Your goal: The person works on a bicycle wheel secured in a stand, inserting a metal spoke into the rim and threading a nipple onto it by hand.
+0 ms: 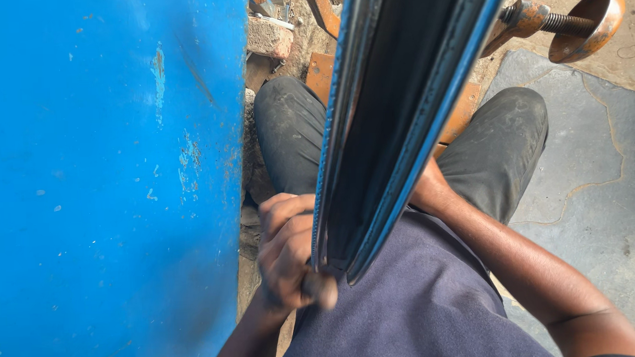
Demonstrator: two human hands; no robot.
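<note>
A black rubber tyre (392,105) stands edge-on in front of me, running from the top of the view down to my lap. My left hand (288,253) curls around its near left edge, thumb pressed at the lower rim. My right forearm (517,263) reaches behind the tyre, and the tyre hides that hand. My knees in dark trousers (503,147) sit to either side of it.
A large blue painted metal surface (107,186) fills the left side, close to my left hand. A rusty threaded clamp with a cup-shaped end (579,21) lies at top right. Rusty metal pieces (321,73) and a dark mat (592,176) lie on the ground.
</note>
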